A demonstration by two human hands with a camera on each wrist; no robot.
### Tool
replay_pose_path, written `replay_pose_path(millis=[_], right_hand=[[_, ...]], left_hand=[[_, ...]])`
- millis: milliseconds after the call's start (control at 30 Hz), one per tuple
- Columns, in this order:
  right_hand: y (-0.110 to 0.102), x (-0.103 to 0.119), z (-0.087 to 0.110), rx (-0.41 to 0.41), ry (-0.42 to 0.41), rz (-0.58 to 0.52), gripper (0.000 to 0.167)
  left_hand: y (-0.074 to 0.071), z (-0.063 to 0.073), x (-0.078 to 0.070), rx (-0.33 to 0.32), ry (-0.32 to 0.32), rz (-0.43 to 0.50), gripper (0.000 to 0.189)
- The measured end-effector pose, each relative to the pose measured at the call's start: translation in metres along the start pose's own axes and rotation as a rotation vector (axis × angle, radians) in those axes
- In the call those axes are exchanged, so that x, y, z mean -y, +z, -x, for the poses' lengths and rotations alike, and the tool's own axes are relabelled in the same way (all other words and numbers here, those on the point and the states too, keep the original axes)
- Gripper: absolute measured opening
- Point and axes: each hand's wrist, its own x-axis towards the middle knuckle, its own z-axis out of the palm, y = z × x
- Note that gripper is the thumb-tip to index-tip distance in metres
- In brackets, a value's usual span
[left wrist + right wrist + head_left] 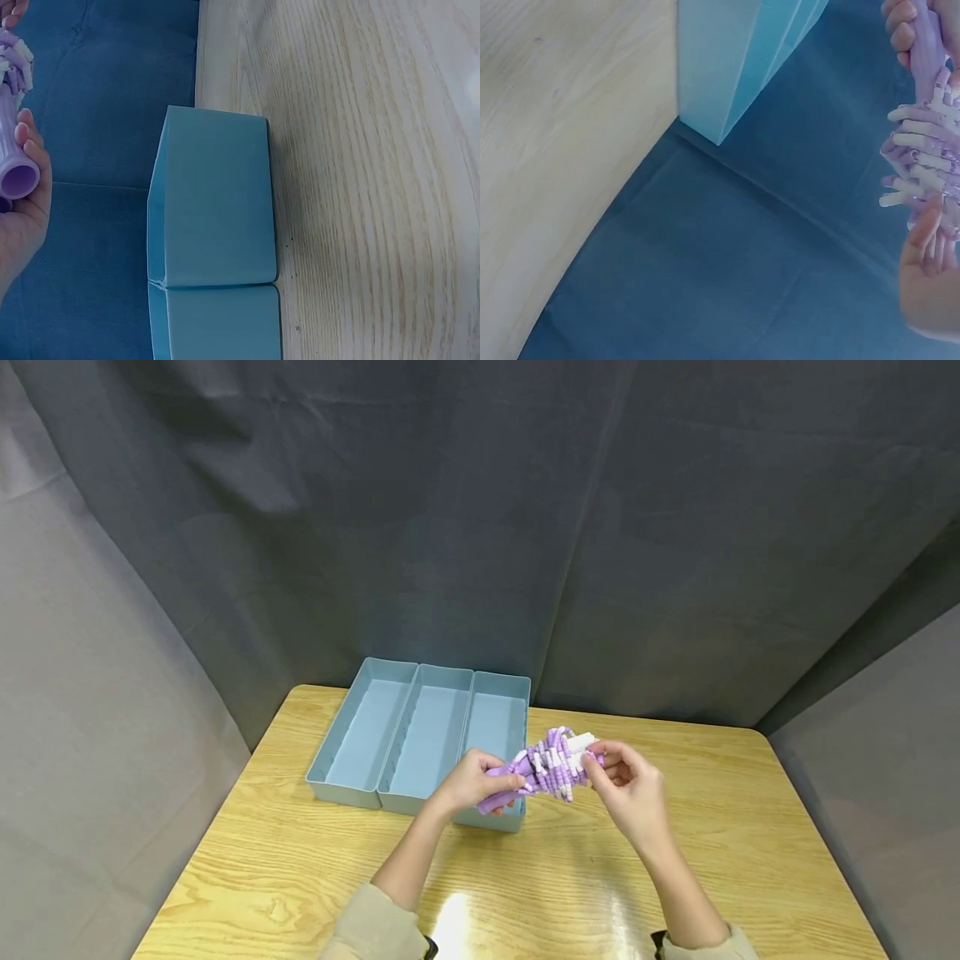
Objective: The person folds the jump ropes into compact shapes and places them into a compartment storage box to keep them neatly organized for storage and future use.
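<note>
A bundled jump rope (555, 766) with purple and white segments is held up over the table. Its two purple handles (497, 797) lie together in my left hand (468, 783), whose thumb presses across them. In the left wrist view a handle's hollow round end (19, 178) sticks out past the fingers. At the bundle's other end, my right hand (636, 789) pinches the segments between thumb and fingertips. The right wrist view shows the rope wound in layers (922, 150), with the right hand (930, 292) below it. Some of the right fingers are hidden behind the bundle.
Three light blue open bins stand side by side at the table's back left: a left bin (343, 795), a middle bin (401, 803) and a right bin (491, 821). My left hand is over the right bin's front. A dark curtain (465, 527) hangs behind the wooden table (712, 827).
</note>
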Motion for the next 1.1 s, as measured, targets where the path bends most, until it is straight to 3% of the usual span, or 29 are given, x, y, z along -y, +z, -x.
replay_pose_path(millis=[100,267,400,567,633,833,1100], right_hand=[[0.001,-0.006,0.0,-0.011,0.019,0.087,0.007],[0.004,-0.007,0.002,-0.086,-0.142,0.24,0.007],[0.007,-0.003,0.003,-0.186,-0.262,0.288,0.013],[0.007,-0.004,0.002,-0.264,-0.379,0.285,0.014],[0.005,-0.006,0.001,-0.261,-0.408,0.281,0.014],[-0.003,-0.007,-0.002,-0.188,-0.447,0.26,0.018],[-0.004,-0.009,-0.003,-0.138,-0.465,0.356,0.02]], left_hand=[[0.001,0.0,-0.001,-0.01,0.008,-0.004,0.026],[0.002,0.0,-0.005,-0.032,0.006,-0.021,0.026],[0.004,-0.001,-0.01,-0.045,-0.004,-0.023,0.027],[0.003,-0.01,0.005,-0.052,-0.017,-0.049,0.025],[0.002,-0.013,0.01,-0.059,-0.019,-0.069,0.024],[0.0,-0.013,0.009,-0.063,-0.016,-0.165,0.022],[-0.002,-0.01,0.005,-0.045,-0.041,-0.24,0.02]])
